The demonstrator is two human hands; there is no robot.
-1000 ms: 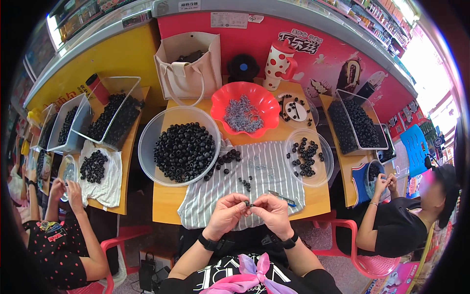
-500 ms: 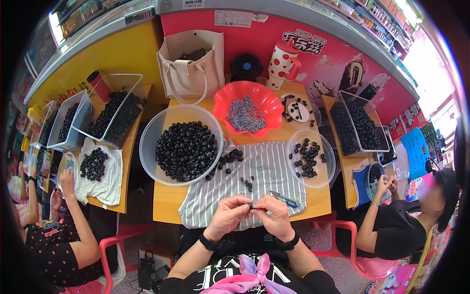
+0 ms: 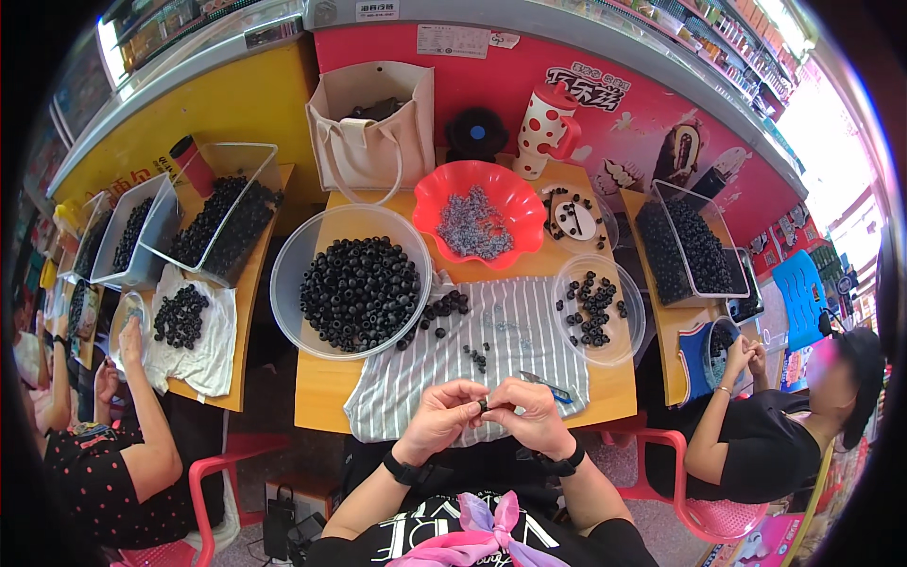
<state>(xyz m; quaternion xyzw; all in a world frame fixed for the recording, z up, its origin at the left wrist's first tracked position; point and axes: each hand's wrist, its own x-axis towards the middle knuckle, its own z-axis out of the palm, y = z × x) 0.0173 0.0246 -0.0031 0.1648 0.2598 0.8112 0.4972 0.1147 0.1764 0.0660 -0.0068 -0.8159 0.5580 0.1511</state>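
Note:
My left hand point(image 3: 440, 417) and my right hand point(image 3: 529, 414) meet over the near edge of a striped cloth point(image 3: 416, 378). A small black round piece point(image 3: 484, 403) is pinched between their fingertips; its finer shape is hidden by the fingers. Just beyond lie a few loose black pieces point(image 3: 475, 358) and some tiny clear bits point(image 3: 510, 326). A blue-handled tool with a thin metal blade point(image 3: 548, 386) rests beside my right hand. Farther left, a big clear bowl point(image 3: 280, 283) is heaped with black round pieces, many showing a hole.
A red wavy-rimmed bowl point(image 3: 529, 203) holds small clear bits. Right of the cloth stands a clear round tub point(image 3: 624, 345) with black pieces. A canvas bag point(image 3: 364, 156) and a dotted tumbler point(image 3: 542, 132) stand at the back. Co-workers sit at side tables with black pieces in clear bins point(image 3: 704, 288).
My fingers have shifted slightly around the small black piece, which both hands still hold. At the left, a co-worker's hand has moved a little at the small tub.

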